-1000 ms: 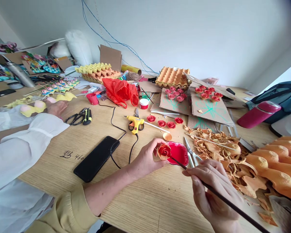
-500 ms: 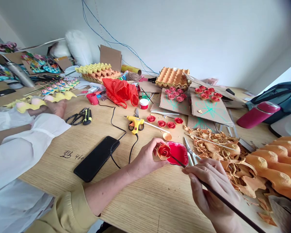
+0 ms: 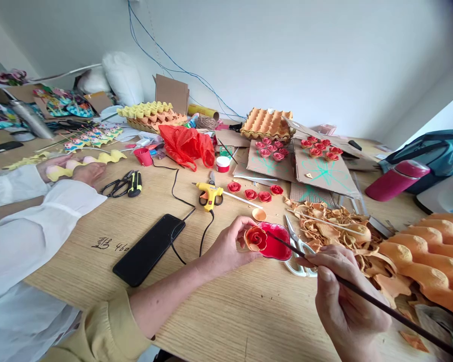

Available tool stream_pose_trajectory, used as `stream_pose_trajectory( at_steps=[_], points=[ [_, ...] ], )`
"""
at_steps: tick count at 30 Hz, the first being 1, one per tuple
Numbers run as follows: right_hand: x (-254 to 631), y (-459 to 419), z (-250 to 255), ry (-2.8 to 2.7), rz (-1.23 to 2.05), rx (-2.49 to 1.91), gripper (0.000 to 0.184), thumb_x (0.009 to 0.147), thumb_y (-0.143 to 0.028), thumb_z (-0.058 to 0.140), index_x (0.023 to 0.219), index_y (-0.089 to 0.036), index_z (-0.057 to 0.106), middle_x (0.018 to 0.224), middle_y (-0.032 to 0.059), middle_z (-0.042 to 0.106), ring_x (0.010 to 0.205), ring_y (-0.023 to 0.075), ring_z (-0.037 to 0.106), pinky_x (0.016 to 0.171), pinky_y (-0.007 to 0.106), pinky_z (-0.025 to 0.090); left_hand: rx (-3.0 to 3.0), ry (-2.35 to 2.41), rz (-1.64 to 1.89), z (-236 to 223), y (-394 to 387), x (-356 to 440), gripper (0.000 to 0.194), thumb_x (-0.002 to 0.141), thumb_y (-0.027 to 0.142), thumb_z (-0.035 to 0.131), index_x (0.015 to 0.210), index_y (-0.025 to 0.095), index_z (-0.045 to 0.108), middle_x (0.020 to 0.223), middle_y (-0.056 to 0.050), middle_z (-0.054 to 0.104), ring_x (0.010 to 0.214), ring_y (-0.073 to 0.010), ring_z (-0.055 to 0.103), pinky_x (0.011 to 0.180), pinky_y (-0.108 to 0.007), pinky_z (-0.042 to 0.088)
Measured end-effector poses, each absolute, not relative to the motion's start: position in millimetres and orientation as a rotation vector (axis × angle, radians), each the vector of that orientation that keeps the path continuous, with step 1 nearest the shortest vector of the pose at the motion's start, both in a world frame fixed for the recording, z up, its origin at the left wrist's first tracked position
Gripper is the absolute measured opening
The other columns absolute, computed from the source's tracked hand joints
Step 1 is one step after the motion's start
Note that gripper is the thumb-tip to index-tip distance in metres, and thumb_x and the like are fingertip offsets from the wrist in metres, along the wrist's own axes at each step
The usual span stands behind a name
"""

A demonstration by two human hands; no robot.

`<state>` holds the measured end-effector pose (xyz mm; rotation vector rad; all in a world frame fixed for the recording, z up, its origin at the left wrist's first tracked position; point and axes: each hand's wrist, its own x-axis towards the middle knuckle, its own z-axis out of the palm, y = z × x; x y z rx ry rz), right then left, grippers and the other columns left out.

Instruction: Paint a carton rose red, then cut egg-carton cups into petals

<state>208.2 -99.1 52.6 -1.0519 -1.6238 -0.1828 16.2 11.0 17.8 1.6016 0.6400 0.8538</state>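
Observation:
Between the fingers and thumb of my left hand is a paper-pulp rose, red inside with orange still showing on its outer petals. My right hand grips a long dark paintbrush, its tip over the dish of red paint just right of the rose. White-handled scissors lie beside the dish, partly behind the brush. A small orange cup piece sits behind the dish. Several red roses stand in a row farther back.
A yellow glue gun with its cord and a black phone lie left of my hands. Orange scraps and an egg tray are at right. Painted roses stand on cardboard. A co-worker's hands hold a yellow tray strip at left.
The brush tip has moved off the rose to over the paint dish, my right hand shifting right and down. My left hand keeps the rose nearly still. The co-worker's hands have shifted.

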Motion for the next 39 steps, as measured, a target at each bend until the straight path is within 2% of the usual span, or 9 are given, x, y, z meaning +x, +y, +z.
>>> stream_pose_trajectory(
  at_steps=[5, 11, 20, 27, 39],
  points=[
    [212, -96, 52, -1.718, -0.203, -1.065, 0.025, 0.087, 0.000, 0.055, 0.103, -0.016, 0.066, 0.083, 0.0039, 0.070, 0.071, 0.0153, 0.059, 0.074, 0.039, 0.048, 1.559, 0.575, 0.834, 22, 9, 17, 0.049, 0.074, 0.024, 0.082, 0.109, 0.019, 0.048, 0.112, -0.007, 0.067, 0.095, -0.0181, 0.066, 0.081, -0.028, 0.050],
    [219, -98, 56, -1.794, -0.214, -1.066, 0.021, 0.086, 0.000, 0.052, 0.096, -0.014, 0.064, 0.079, 0.0041, 0.066, 0.071, 0.0151, 0.058, 0.077, 0.040, 0.046, 1.591, 0.580, 0.834, 16, 12, 14, 0.049, 0.076, 0.026, 0.081, 0.112, 0.020, 0.049, 0.114, -0.006, 0.065, 0.097, -0.0183, 0.065, 0.083, -0.029, 0.049],
    [217, -98, 58, -1.829, -0.184, -1.024, 0.024, 0.085, 0.001, 0.051, 0.099, -0.013, 0.064, 0.082, 0.0049, 0.066, 0.074, 0.0159, 0.059, 0.078, 0.041, 0.044, 1.509, 0.536, 0.853, 17, 13, 16, 0.050, 0.075, 0.024, 0.082, 0.111, 0.020, 0.047, 0.115, -0.007, 0.065, 0.099, -0.0178, 0.065, 0.084, -0.028, 0.049],
    [218, -98, 59, -1.841, -0.204, -1.016, 0.024, 0.084, 0.002, 0.050, 0.099, -0.011, 0.063, 0.083, 0.0056, 0.067, 0.074, 0.0161, 0.060, 0.078, 0.042, 0.044, 1.589, 0.580, 0.830, 16, 13, 15, 0.047, 0.076, 0.023, 0.080, 0.111, 0.020, 0.048, 0.113, -0.006, 0.065, 0.095, -0.0167, 0.065, 0.083, -0.028, 0.050],
    [217, -100, 59, -1.880, -0.193, -1.036, 0.023, 0.086, 0.001, 0.052, 0.101, -0.012, 0.064, 0.083, 0.0053, 0.067, 0.074, 0.0154, 0.061, 0.082, 0.043, 0.045, 1.822, 0.681, 0.850, 15, 12, 12, 0.047, 0.078, 0.025, 0.076, 0.115, 0.022, 0.048, 0.117, -0.008, 0.066, 0.098, -0.0199, 0.066, 0.085, -0.032, 0.051]
  ],
)
